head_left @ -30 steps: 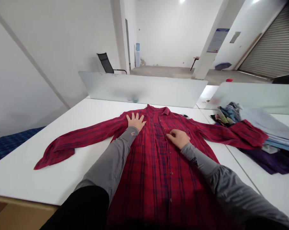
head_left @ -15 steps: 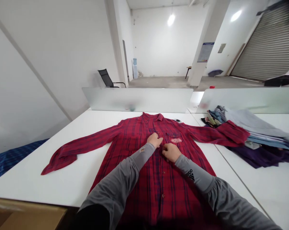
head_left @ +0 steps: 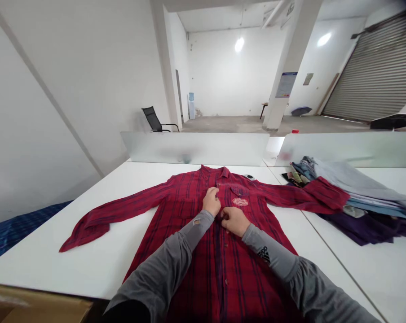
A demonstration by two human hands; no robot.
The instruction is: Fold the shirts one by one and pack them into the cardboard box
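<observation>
Left hand [head_left: 212, 201] and right hand [head_left: 234, 221] mid-frame on red shirt [head_left: 181, 211], fingers curled, tips hidden, grip impossible to tell.

The shirt [head_left: 189, 215] runs off the bottom edge, hem unseen. Left hand [head_left: 211, 202] and right hand [head_left: 234, 221] curl their fingers onto its placket, hiding the fingertips. The clothes pile [head_left: 368, 202] is cut by the right edge.
</observation>
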